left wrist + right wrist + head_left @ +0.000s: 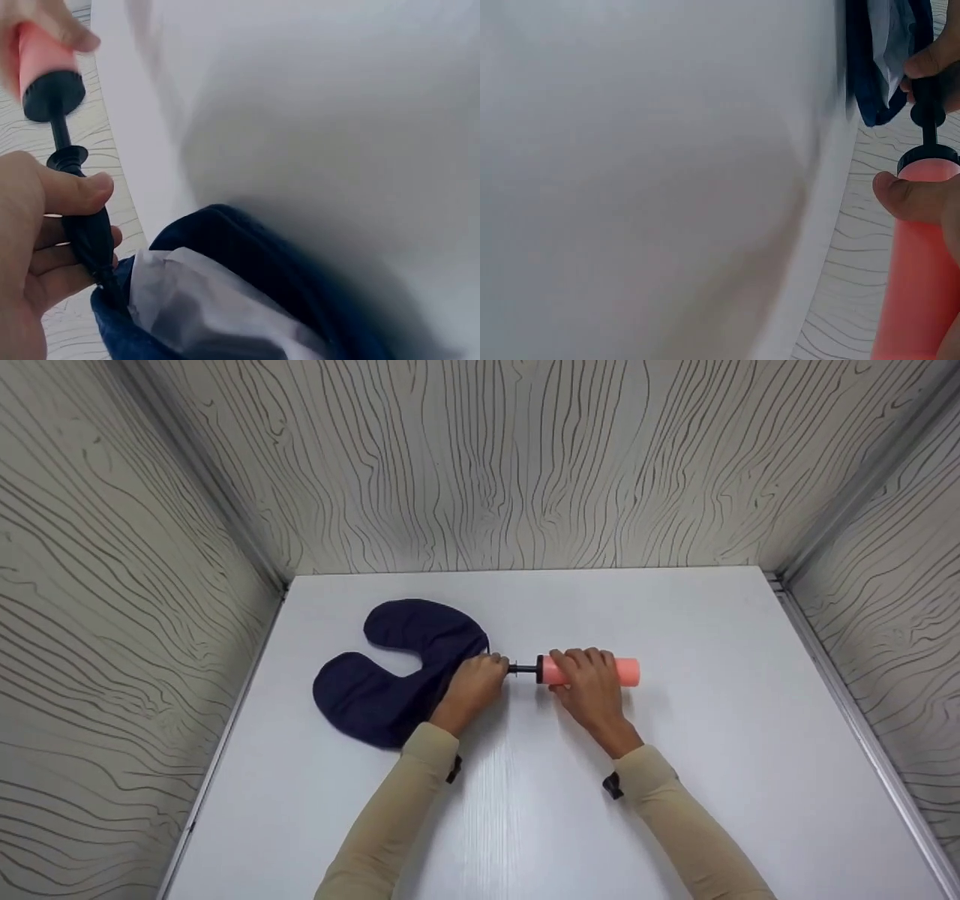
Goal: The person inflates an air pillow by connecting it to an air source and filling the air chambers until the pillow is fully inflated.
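Observation:
A navy U-shaped neck pillow lies on the white table, its opening toward the left. My left hand grips the black handle end of a hand pump at the pillow's right edge. In the left wrist view the black tip runs into the pillow's open cover, where a pale inner lining shows. My right hand wraps round the pump's coral-pink barrel. A short black rod shows between the two hands, joining barrel and handle. In the right wrist view the thumb presses near the barrel's black collar.
The white table fills the space below and around the hands. Wood-grain patterned panels stand behind it and on both sides, with metal rails at the corners. Dark wrist straps sit at the sleeve cuffs.

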### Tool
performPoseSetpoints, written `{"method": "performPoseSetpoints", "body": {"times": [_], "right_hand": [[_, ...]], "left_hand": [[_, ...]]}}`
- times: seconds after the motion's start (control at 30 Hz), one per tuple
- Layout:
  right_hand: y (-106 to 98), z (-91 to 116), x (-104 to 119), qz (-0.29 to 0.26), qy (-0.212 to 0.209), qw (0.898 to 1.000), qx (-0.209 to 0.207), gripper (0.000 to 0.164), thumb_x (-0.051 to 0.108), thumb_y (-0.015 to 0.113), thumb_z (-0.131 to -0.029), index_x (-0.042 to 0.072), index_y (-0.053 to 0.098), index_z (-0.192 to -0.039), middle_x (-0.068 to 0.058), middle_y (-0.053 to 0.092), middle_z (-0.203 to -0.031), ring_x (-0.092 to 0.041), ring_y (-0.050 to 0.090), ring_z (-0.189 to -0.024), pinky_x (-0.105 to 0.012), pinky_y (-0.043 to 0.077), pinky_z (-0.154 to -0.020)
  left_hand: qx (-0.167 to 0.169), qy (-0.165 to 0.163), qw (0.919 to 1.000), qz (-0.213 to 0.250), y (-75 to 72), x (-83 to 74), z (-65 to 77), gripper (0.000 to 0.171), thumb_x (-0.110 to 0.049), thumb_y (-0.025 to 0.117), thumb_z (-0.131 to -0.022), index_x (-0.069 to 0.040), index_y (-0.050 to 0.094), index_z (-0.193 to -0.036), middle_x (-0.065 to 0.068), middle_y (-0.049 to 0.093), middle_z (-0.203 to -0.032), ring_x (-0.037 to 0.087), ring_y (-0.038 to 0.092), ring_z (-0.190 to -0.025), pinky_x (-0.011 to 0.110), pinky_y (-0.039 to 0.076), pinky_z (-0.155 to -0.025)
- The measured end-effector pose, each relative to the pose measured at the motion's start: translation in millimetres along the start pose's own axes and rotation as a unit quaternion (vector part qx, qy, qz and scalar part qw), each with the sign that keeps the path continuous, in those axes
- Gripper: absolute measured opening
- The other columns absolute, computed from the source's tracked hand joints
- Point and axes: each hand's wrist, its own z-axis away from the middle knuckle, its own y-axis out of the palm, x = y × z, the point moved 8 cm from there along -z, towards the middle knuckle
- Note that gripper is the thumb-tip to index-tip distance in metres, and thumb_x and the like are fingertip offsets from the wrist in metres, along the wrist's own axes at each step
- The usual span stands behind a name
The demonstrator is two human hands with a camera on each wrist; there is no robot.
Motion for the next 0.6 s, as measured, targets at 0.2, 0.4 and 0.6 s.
{"method": "performPoseSetpoints", "body": {"times": [0.2,0.4,0.6], "right_hand": [[8.7,-12.8,18.1,0.006,-0.011,1.0,-0.002,0.066,0.02,0.1,-0.071,0.013,0.073,-0.131,-0.013,0.077,-0.113,-0.037,0.067,-0.103,-0.054,0.051,-0.094],[9.3,-7.4,13.9,0.003,-0.015,1.0,0.009,0.065,0.022,0.099,-0.074,0.016,0.072,-0.133,-0.012,0.077,-0.115,-0.036,0.068,-0.106,-0.054,0.052,-0.096],[0.8,3.1,-4.7,0.002,-0.009,1.0,0.016,0.067,0.024,0.099,-0.075,0.016,0.071,-0.135,-0.011,0.077,-0.117,-0.036,0.069,-0.108,-0.054,0.055,-0.097]], "left_hand": [[-0.015,-0.008,0.9999,-0.004,-2.3,-1.7,-3.4,0.009,-0.003,0.074,-0.089,-0.005,0.076,-0.097,0.006,0.076,-0.092,0.022,0.076,-0.083,0.035,0.062,-0.072],[0.003,-0.002,0.9995,0.031,-1.3,-0.9,-1.0,0.009,-0.005,0.074,-0.092,-0.005,0.076,-0.101,0.006,0.078,-0.096,0.022,0.076,-0.087,0.035,0.063,-0.075],[0.025,-0.014,0.9978,0.06,-2.2,9.1,3.5,0.01,-0.006,0.073,-0.097,-0.005,0.077,-0.106,0.007,0.078,-0.098,0.025,0.077,-0.088,0.038,0.064,-0.076]]}}
